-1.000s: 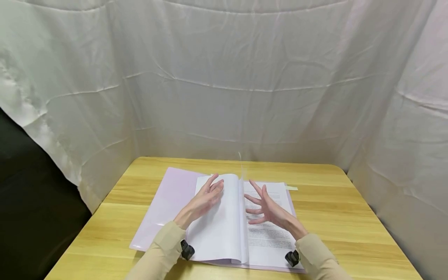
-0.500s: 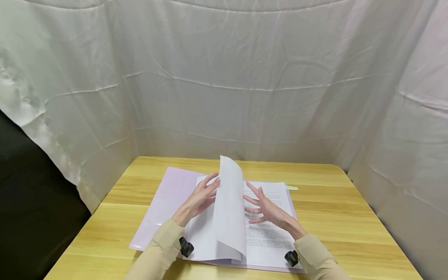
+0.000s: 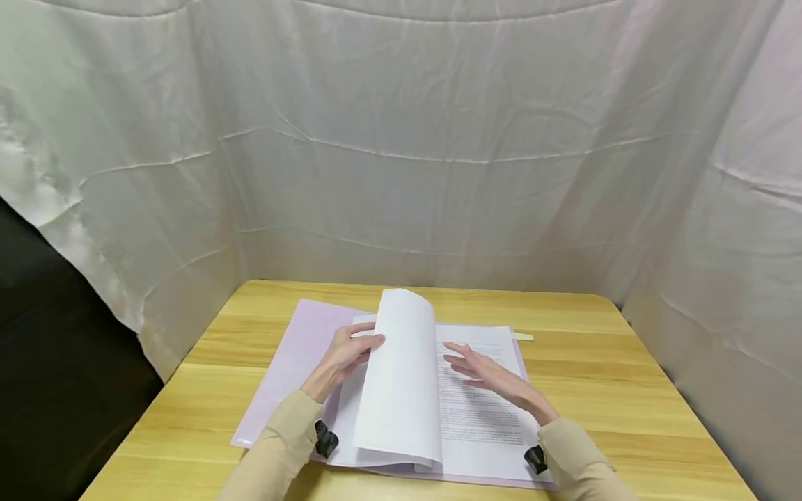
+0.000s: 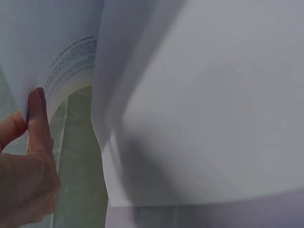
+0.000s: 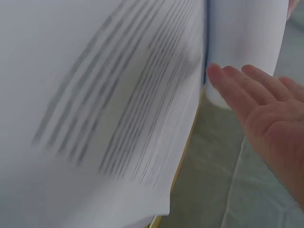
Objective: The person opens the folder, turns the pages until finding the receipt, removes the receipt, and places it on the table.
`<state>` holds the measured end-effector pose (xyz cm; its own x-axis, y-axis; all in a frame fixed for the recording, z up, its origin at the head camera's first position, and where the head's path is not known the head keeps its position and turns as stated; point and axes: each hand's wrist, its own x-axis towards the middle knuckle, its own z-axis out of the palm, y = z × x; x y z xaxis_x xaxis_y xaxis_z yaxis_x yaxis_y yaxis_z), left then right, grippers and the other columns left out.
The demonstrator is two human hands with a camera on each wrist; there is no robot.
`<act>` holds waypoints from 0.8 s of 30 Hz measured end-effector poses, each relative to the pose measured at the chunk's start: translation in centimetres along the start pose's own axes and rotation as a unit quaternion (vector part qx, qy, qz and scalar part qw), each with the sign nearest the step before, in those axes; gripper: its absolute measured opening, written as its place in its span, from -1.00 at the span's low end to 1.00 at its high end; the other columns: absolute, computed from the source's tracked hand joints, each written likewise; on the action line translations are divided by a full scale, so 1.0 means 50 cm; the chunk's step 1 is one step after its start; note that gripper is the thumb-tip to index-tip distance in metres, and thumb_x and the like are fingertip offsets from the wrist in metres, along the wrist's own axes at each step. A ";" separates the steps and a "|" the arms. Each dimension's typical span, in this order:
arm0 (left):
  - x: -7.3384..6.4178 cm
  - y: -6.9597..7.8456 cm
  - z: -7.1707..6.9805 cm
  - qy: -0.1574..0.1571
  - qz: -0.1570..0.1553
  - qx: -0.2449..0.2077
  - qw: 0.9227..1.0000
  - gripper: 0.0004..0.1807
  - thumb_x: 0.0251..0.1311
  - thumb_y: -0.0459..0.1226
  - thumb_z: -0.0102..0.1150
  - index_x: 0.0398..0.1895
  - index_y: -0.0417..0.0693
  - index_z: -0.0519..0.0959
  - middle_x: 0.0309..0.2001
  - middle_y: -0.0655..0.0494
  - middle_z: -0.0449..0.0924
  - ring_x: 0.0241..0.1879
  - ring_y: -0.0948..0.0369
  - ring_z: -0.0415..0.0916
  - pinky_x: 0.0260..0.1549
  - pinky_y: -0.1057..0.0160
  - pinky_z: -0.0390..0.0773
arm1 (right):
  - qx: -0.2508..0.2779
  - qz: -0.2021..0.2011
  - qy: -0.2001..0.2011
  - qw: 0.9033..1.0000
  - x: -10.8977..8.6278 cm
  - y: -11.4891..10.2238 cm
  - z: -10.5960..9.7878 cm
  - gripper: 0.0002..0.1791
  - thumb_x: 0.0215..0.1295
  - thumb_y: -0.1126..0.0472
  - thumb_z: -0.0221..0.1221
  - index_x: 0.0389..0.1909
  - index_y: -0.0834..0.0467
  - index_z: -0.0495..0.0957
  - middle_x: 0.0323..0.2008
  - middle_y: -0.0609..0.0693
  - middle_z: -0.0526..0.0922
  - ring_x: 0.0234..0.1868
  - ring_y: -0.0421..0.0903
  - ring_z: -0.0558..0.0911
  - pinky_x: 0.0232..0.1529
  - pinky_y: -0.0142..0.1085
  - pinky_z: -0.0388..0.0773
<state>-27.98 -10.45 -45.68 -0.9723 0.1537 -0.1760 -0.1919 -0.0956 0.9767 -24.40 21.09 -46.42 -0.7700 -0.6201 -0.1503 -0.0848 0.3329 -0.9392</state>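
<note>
Head view: my left grip (image 3: 343,352) pinches a curled white paper sheet (image 3: 404,383) — my right grip (image 3: 491,374), fingers straight, hovers over a printed white page (image 3: 482,424).

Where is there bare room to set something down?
On the table, the widest bare patch lies right of the folder; narrower strips lie behind it, before the curtain, and to its left. The middle is crowded: the left hand pinches a raised page, the right hand is over a printed page.
</note>
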 end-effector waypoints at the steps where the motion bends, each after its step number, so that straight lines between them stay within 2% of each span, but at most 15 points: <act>1: 0.001 -0.002 -0.003 0.009 -0.005 0.005 1.000 -0.42 0.22 -0.43 0.27 0.32 -0.40 0.42 -0.02 -0.26 0.73 -0.23 0.20 0.72 -0.20 0.26 0.74 | -0.009 0.001 0.007 1.000 -0.003 0.004 -0.003 -0.29 0.65 -0.16 -0.55 0.62 0.15 -0.10 0.56 0.33 0.07 0.56 0.35 0.09 0.51 0.27 0.11; 5: 0.004 -0.006 -0.018 0.038 -0.026 0.027 0.999 -0.38 0.14 -0.40 0.37 0.30 -0.36 0.46 -0.19 -0.13 0.78 -0.34 0.22 0.72 -0.30 0.31 0.73 | -0.056 0.004 0.033 0.998 -0.013 0.019 -0.016 -0.33 0.67 -0.07 -0.40 0.56 0.27 0.04 0.51 0.38 0.19 0.54 0.36 0.16 0.52 0.25 0.10; 9: 0.004 -0.007 -0.036 0.057 -0.044 0.047 0.996 -0.35 0.09 -0.36 0.44 0.27 -0.35 0.47 -0.33 0.04 0.77 -0.43 0.26 0.70 -0.39 0.35 0.70 | -0.121 0.010 0.067 0.990 -0.018 0.035 -0.027 -0.39 0.65 0.00 -0.20 0.50 0.31 0.19 0.46 0.34 0.31 0.51 0.35 0.24 0.48 0.27 0.18; 12: 0.004 -0.010 -0.046 0.063 -0.047 0.061 0.995 -0.37 0.06 -0.37 0.45 0.23 -0.37 0.49 -0.35 0.01 0.77 -0.45 0.23 0.70 -0.39 0.30 0.72 | -0.145 0.015 0.080 0.986 -0.022 0.050 -0.036 -0.40 0.60 0.03 -0.07 0.46 0.33 0.25 0.44 0.33 0.34 0.49 0.35 0.28 0.46 0.27 0.23; 14: 0.003 -0.013 -0.053 0.071 -0.046 0.098 0.992 -0.37 0.05 -0.33 0.47 0.22 -0.34 0.51 -0.36 0.00 0.77 -0.46 0.22 0.68 -0.40 0.29 0.71 | -0.157 0.017 0.080 0.984 -0.025 0.059 -0.042 -0.38 0.56 0.02 0.00 0.45 0.34 0.27 0.44 0.34 0.35 0.47 0.37 0.30 0.44 0.27 0.26; 16: 0.003 -0.015 -0.060 0.079 -0.040 0.148 0.985 -0.37 0.03 -0.29 0.49 0.20 -0.32 0.53 -0.37 0.00 0.75 -0.47 0.23 0.64 -0.41 0.31 0.66 | -0.164 0.016 0.075 0.983 -0.028 0.065 -0.046 -0.35 0.54 0.01 0.04 0.44 0.36 0.26 0.44 0.37 0.33 0.47 0.40 0.29 0.44 0.28 0.25; 19: 0.002 -0.016 -0.072 0.086 -0.027 0.228 0.969 -0.36 0.00 -0.24 0.51 0.19 -0.28 0.56 -0.37 -0.05 0.75 -0.47 0.22 0.56 -0.43 0.32 0.57 | -0.186 0.015 0.067 0.980 -0.032 0.069 -0.051 -0.31 0.50 -0.01 0.09 0.44 0.37 0.26 0.44 0.38 0.31 0.47 0.41 0.27 0.44 0.29 0.24; 24: 0.002 -0.020 -0.088 0.080 0.007 0.308 0.948 -0.38 -0.03 -0.26 0.51 0.13 -0.32 0.57 -0.24 -0.20 0.76 -0.38 0.15 0.63 -0.35 0.21 0.64 | -0.202 0.022 0.054 0.978 -0.036 0.072 -0.055 -0.27 0.48 -0.03 0.12 0.44 0.39 0.25 0.45 0.39 0.30 0.49 0.41 0.24 0.45 0.29 0.21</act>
<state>-28.45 -14.66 -47.23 -0.9914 -0.0002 -0.1307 -0.1130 0.5040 0.8563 -25.08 25.36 -48.68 -0.8393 -0.5271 -0.1336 -0.2761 0.6247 -0.7304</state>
